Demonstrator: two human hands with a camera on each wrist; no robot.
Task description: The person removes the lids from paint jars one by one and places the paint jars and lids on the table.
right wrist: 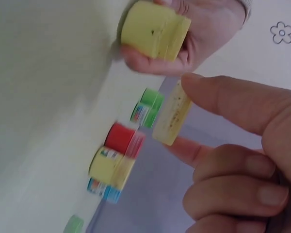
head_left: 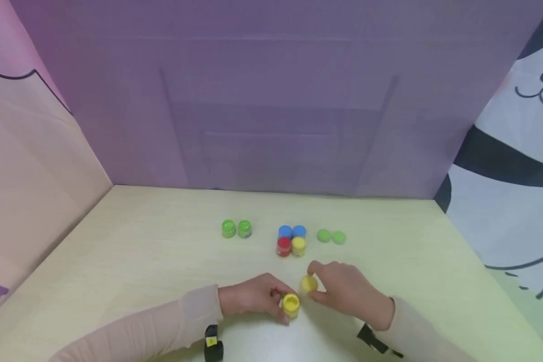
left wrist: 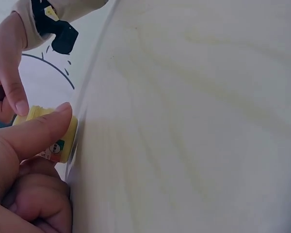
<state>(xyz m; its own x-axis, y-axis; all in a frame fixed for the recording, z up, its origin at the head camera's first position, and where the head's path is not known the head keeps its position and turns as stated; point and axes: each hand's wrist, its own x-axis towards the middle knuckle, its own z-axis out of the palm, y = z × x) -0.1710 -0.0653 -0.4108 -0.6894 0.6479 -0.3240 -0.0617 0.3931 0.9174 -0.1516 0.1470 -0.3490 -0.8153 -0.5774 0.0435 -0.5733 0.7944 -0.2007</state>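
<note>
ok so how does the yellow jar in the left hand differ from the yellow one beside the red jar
The held jar is open at the top, while the standing jar has its lid on. The held jar is gripped by the left hand; the standing jar is untouched, next to the red jar. Both are round and yellow.

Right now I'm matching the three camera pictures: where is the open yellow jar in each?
Head: the open yellow jar sits low, just right of centre.
Left wrist: far left, about mid-height.
Right wrist: at the top, near the middle.
Shared landmark: the left hand, holding that jar in every view.
</note>
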